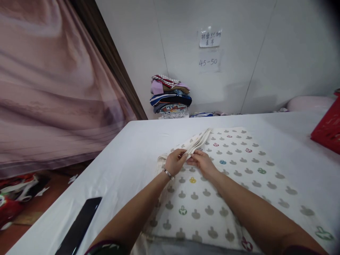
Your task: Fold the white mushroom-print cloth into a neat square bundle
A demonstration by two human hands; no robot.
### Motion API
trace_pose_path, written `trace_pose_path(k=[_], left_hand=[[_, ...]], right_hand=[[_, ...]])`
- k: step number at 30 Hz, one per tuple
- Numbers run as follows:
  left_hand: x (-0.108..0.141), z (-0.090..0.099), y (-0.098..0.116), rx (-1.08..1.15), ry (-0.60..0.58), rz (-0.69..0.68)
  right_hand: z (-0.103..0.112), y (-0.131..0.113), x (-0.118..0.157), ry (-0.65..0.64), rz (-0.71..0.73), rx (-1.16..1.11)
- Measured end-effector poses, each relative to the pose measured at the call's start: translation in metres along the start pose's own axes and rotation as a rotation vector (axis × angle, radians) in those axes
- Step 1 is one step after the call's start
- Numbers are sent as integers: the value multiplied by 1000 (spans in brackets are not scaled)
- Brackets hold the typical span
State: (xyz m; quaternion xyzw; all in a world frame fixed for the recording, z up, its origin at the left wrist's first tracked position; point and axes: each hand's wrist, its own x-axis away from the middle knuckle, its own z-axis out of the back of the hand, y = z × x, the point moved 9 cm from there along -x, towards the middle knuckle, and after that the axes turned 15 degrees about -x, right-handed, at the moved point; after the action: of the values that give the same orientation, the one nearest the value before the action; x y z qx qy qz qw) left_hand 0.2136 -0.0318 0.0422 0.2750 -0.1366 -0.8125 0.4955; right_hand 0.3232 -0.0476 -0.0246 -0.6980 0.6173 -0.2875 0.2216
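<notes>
A cream cloth [233,143] printed with grey shapes and a few coloured outlines lies spread over the table in front of me. Its left part is gathered into several layers, raised in a slanting fold. My left hand [175,162], with a bracelet at the wrist, pinches the edges of these layers. Close beside it, my right hand [203,163] has its fingers closed on the same layered edge. The two hands nearly meet, and some fingertips are hidden by the cloth.
A white-covered table [127,156] bears a black flat object [79,226] at its near left. Behind its far edge rises a stack of folded fabrics [171,95]. A red container [328,127] stands at the right, and a pink curtain [53,78] hangs at the left.
</notes>
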Motion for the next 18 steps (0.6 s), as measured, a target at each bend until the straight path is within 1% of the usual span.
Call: trace_pose_path(k=[2, 5, 11, 15, 18], left_hand=[[-1, -3, -5, 59, -31, 57], [-1, -6, -7, 97, -58, 98], [-4, -5, 0, 44, -15, 58], [-6, -9, -5, 24, -48, 97], [-8, -5, -9, 25, -18, 111]], right_hand=[[-2, 0, 1, -16, -4, -6], [-1, 1, 0, -5, -9, -10], [8, 1, -2, 73, 3, 21], [12, 1, -3, 102, 1, 13], [12, 3, -3, 100, -11, 12]])
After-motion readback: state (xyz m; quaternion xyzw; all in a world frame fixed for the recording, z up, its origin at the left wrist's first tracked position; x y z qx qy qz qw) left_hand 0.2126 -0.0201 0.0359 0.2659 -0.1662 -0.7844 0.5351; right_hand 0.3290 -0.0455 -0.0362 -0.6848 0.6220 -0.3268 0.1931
